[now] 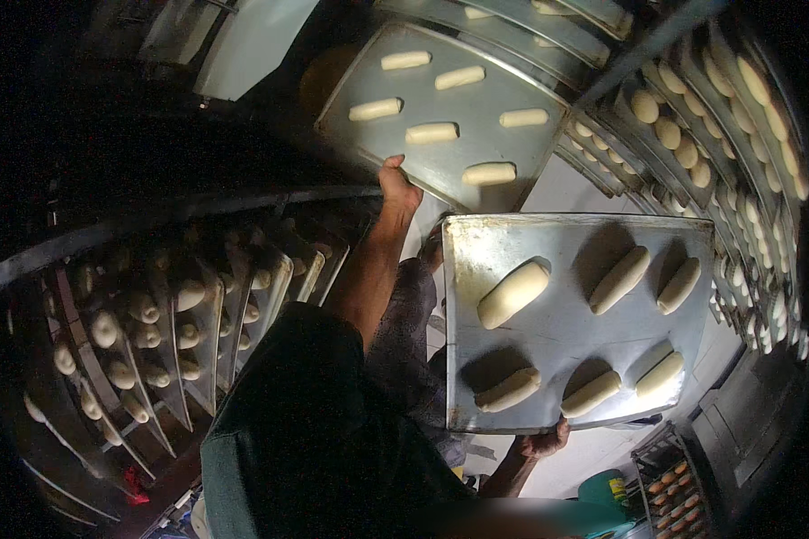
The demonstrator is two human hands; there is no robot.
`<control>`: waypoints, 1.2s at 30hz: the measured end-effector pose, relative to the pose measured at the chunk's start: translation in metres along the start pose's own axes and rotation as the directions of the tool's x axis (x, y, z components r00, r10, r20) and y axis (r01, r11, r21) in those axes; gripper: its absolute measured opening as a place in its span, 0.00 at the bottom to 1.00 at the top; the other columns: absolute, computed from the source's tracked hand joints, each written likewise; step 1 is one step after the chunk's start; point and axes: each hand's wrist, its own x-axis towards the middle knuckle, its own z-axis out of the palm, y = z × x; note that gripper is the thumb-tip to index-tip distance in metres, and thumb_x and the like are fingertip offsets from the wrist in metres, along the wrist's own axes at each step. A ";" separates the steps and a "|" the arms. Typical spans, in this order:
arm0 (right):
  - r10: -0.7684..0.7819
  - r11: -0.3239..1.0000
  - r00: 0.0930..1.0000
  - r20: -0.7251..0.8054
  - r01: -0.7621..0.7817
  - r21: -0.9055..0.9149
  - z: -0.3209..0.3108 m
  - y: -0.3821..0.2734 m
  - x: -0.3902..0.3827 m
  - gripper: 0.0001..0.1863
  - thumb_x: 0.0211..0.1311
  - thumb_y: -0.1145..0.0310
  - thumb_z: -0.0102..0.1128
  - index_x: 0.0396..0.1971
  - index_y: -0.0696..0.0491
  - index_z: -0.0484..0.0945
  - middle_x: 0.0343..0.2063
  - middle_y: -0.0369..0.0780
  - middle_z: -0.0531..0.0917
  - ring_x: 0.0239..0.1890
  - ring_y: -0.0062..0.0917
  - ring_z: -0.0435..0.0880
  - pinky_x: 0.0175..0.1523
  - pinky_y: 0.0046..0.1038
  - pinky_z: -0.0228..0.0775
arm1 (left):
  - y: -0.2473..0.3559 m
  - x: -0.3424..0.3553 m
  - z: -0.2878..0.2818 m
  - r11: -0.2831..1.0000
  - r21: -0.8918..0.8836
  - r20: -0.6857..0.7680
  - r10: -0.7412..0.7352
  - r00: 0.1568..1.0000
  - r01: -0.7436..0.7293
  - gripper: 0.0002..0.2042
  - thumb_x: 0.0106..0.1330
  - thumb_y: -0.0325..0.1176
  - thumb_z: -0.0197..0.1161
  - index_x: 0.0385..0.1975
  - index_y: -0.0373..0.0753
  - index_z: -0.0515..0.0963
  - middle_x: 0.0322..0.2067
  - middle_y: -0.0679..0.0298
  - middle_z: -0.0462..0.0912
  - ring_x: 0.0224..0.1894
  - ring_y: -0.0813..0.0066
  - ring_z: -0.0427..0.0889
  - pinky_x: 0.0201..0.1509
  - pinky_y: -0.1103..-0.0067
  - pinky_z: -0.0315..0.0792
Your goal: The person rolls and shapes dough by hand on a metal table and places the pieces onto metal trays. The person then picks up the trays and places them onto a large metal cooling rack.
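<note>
My left hand (397, 184) is closed on the near edge of an upper metal tray (512, 81), which carries several small pale dough rolls (432, 132). Below and to the right, a second metal tray (584, 332) holds several longer, plumper dough pieces (513, 294), some in shadow. My right hand (545, 438) grips that tray's lower edge from underneath, its fingertips showing at the rim and the rest partly hidden. The corner of the lower tray sits just right of my left forearm.
Racks of trays with round and long dough (667, 133) curve along the right; another dark rack (189, 323) stands at left. A small rack of browned pieces (674, 499) and a teal object (602, 490) are at lower right, on a pale tiled floor (710, 364).
</note>
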 end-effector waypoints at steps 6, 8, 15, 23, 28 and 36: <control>-0.038 0.992 0.987 -0.159 0.018 -0.125 0.000 0.024 0.017 0.28 0.57 0.62 0.65 0.55 0.63 0.77 0.52 0.50 0.83 0.55 0.42 0.82 0.63 0.46 0.72 | 0.008 0.026 0.021 0.998 0.028 -0.010 0.051 0.999 -0.051 0.25 0.63 0.37 0.51 0.59 0.31 0.71 0.58 0.51 0.77 0.62 0.52 0.75 0.71 0.61 0.65; -0.062 0.979 0.978 -0.199 0.020 -0.204 -0.020 0.020 0.015 0.29 0.57 0.61 0.66 0.56 0.63 0.77 0.52 0.51 0.84 0.55 0.42 0.82 0.64 0.46 0.71 | 0.005 0.023 0.028 0.994 0.085 -0.060 0.067 0.996 -0.062 0.26 0.64 0.37 0.50 0.60 0.31 0.70 0.60 0.51 0.76 0.63 0.51 0.74 0.72 0.60 0.64; 0.040 0.998 0.980 -0.193 -0.049 -0.042 -0.018 0.029 0.019 0.33 0.55 0.64 0.65 0.61 0.60 0.74 0.55 0.46 0.82 0.58 0.45 0.80 0.66 0.52 0.69 | -0.026 0.031 0.031 0.999 0.037 0.009 -0.012 1.000 0.012 0.25 0.62 0.33 0.50 0.60 0.32 0.71 0.58 0.52 0.78 0.61 0.51 0.77 0.70 0.57 0.67; 0.047 0.991 0.964 -0.262 -0.078 -0.109 0.011 0.030 0.021 0.33 0.55 0.65 0.66 0.61 0.60 0.73 0.52 0.44 0.83 0.56 0.43 0.81 0.64 0.51 0.72 | -0.004 0.098 0.050 0.957 0.290 -0.145 0.018 0.989 0.025 0.13 0.56 0.28 0.53 0.42 0.37 0.75 0.42 0.57 0.83 0.48 0.55 0.83 0.62 0.58 0.76; 0.174 0.982 0.962 -0.212 -0.185 -0.035 0.014 0.013 0.016 0.32 0.54 0.66 0.66 0.61 0.61 0.73 0.53 0.45 0.83 0.56 0.42 0.81 0.65 0.54 0.70 | 0.002 0.091 0.064 0.911 0.412 -0.032 -0.006 0.999 0.019 0.07 0.58 0.29 0.55 0.36 0.41 0.74 0.32 0.66 0.77 0.35 0.64 0.79 0.47 0.63 0.81; 0.258 0.965 0.933 -0.251 -0.260 0.028 0.019 -0.005 0.007 0.35 0.52 0.67 0.70 0.61 0.61 0.74 0.55 0.47 0.82 0.57 0.45 0.81 0.66 0.52 0.70 | -0.022 0.043 0.108 0.933 0.359 -0.079 0.060 0.995 -0.028 0.10 0.64 0.28 0.54 0.44 0.38 0.76 0.40 0.60 0.82 0.43 0.68 0.80 0.62 0.64 0.74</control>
